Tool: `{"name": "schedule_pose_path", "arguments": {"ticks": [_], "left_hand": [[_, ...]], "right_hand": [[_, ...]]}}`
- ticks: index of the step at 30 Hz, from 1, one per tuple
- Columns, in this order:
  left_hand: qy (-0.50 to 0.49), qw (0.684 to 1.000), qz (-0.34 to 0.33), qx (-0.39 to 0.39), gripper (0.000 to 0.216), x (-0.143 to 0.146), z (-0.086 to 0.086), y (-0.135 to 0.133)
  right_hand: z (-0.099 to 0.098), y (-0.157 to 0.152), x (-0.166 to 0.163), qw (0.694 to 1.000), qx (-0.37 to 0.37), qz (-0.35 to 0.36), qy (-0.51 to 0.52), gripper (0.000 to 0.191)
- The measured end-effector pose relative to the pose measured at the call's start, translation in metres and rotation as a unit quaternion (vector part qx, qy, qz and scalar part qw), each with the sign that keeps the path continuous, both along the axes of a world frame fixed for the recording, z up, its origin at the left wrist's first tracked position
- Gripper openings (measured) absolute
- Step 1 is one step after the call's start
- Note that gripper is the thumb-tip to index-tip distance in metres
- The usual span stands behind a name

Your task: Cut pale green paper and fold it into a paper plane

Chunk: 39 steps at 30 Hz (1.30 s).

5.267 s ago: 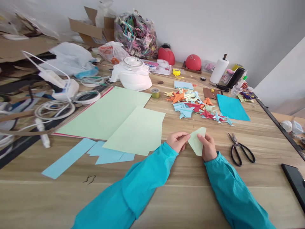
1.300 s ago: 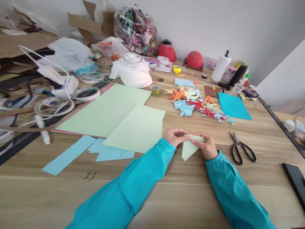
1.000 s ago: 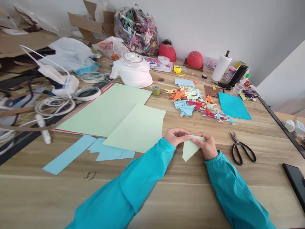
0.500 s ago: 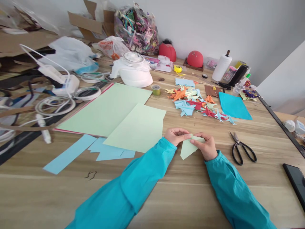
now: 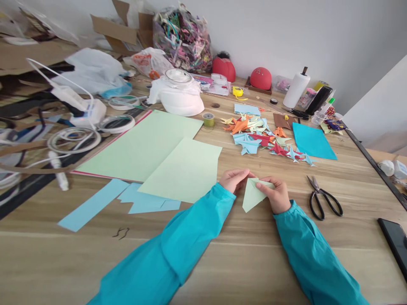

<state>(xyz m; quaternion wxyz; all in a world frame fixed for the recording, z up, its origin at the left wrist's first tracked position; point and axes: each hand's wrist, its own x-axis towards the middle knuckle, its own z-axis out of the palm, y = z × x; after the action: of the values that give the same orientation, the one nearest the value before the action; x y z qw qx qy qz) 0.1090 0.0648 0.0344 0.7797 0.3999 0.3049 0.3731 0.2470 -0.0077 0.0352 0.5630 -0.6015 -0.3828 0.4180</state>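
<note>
Both my hands hold a small folded piece of pale green paper [image 5: 252, 195] just above the wooden table [image 5: 222, 254]. It is a narrow triangle with its tip pointing down toward me. My left hand [image 5: 234, 179] pinches its upper left corner. My right hand [image 5: 277, 194] grips its right side, with the fingers pressed on the top fold. Both arms wear teal sleeves.
Black scissors [image 5: 323, 197] lie right of my hands, a dark phone [image 5: 394, 239] at the table's right edge. Large pale green sheets [image 5: 159, 156] and blue strips [image 5: 104, 203] lie to the left. A pile of folded paper figures [image 5: 257, 137] and a teal sheet [image 5: 313, 142] sit behind. Clutter fills the far left.
Over five seconds the green piece has been turned so its tip points down toward me. In the last second my fingers shifted slightly along its top edge.
</note>
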Motion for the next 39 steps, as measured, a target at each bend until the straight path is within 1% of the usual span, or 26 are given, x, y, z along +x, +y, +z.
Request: {"name": "schedule_pose_path", "arguments": {"ticks": [2,4,8,11,13,17,23,29,32,39], "left_hand": [[-0.02,1.0,-0.018,-0.009,0.041,-0.001,-0.001,0.001],[-0.004,1.0,-0.018,0.01,0.039,-0.001,-0.003,0.002],[0.069,0.995,0.018,0.069,0.031,0.0,-0.01,0.001],[0.078,0.993,0.028,0.081,0.029,0.001,-0.012,0.001],[0.079,0.992,0.03,0.09,0.029,0.002,-0.012,0.001],[0.093,0.985,0.038,0.137,0.032,0.002,-0.012,0.003],[0.058,0.991,0.017,0.123,0.032,0.002,-0.011,0.001],[0.09,0.976,0.025,0.196,0.024,0.002,-0.009,-0.003],[0.103,0.974,0.028,0.199,0.025,0.003,-0.009,-0.003],[0.107,0.978,0.031,0.173,0.026,0.004,-0.01,-0.002]], "right_hand": [[-0.002,0.0,0.001,1.0,0.005,-0.006,0.009,0.03],[-0.004,0.001,0.001,1.0,0.01,-0.009,0.018,0.029],[-0.004,0.001,0.001,1.0,0.009,-0.007,0.018,0.03],[-0.002,0.001,0.001,1.0,0.01,-0.011,0.01,0.031],[-0.001,0.001,0.0,1.0,0.009,-0.011,0.007,0.032],[-0.001,0.001,0.0,1.0,0.004,-0.013,0.001,0.034],[-0.004,0.001,0.002,1.0,0.006,-0.004,0.022,0.03],[-0.008,0.001,0.004,0.999,0.013,0.011,0.031,0.027],[-0.006,0.001,0.004,0.999,0.009,0.012,0.03,0.029],[0.001,0.001,0.001,1.0,0.002,0.001,0.011,0.032]]}}
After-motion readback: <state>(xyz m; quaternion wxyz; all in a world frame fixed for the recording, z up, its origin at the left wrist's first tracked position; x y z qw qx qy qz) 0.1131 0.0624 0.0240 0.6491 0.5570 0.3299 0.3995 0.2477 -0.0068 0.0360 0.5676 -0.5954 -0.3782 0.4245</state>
